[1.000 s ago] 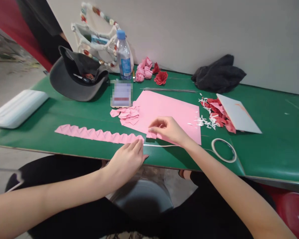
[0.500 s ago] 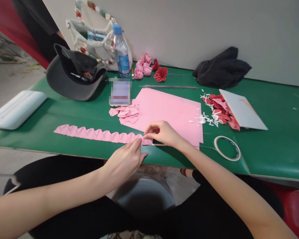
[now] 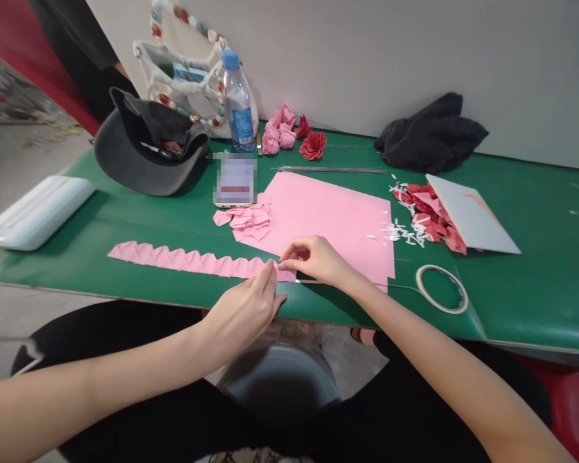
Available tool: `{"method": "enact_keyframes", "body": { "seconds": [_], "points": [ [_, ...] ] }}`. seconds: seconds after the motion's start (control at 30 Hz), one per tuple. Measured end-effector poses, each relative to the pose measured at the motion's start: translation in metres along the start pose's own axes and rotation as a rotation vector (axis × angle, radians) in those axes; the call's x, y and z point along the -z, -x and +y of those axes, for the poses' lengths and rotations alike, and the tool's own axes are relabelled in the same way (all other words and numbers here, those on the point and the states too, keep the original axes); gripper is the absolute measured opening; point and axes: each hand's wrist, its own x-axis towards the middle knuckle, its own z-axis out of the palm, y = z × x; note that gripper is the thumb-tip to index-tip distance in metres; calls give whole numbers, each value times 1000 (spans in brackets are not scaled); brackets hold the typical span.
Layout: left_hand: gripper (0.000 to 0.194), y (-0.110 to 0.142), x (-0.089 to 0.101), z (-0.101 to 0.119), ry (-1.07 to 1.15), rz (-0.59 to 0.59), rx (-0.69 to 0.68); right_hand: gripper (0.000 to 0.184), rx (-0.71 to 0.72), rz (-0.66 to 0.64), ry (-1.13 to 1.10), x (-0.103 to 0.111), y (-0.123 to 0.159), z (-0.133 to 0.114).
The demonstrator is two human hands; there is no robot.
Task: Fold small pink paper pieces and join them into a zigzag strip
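The pleated pink paper strip (image 3: 188,262) is pinched by the left hand (image 3: 241,315) and right hand (image 3: 316,260), and could be torn by a hard tug.

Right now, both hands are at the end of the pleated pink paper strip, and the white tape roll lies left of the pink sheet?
No: the head view shows the narrow white tape roll right of the flat pink paper sheet, not left; the rest holds.
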Motion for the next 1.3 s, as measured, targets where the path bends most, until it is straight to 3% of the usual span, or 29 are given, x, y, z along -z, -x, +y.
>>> {"method": "enact_keyframes", "body": {
  "seconds": [0.2,0.33,0.5,0.67,0.77,0.93,1.17,1.3],
  "points": [
    [42,4,-5,3,41,-5,26,16,-2,3,4,-1,1,-1],
    [39,4,-3,5,85,-83,22,11,2,4,58,-2,2,-2],
    [38,0,2,5,63,-164,17,8,126,77,253,1,4,-6],
    [34,1,-1,3,37,-154,-26,15,187,-34,384,6,6,-6],
    [34,3,-5,4,39,-108,-4,12,193,-6,382,10,1,-10],
    [32,2,-6,5,53,-57,2,7,318,155,404,3,-36,-27],
    [29,1,-3,3,33,-84,-11,27,436,-58,814,-42,-126,-43],
    [29,3,-2,1,91,-118,9,20,449,-115,947,-56,-152,-47]
  ]
}}
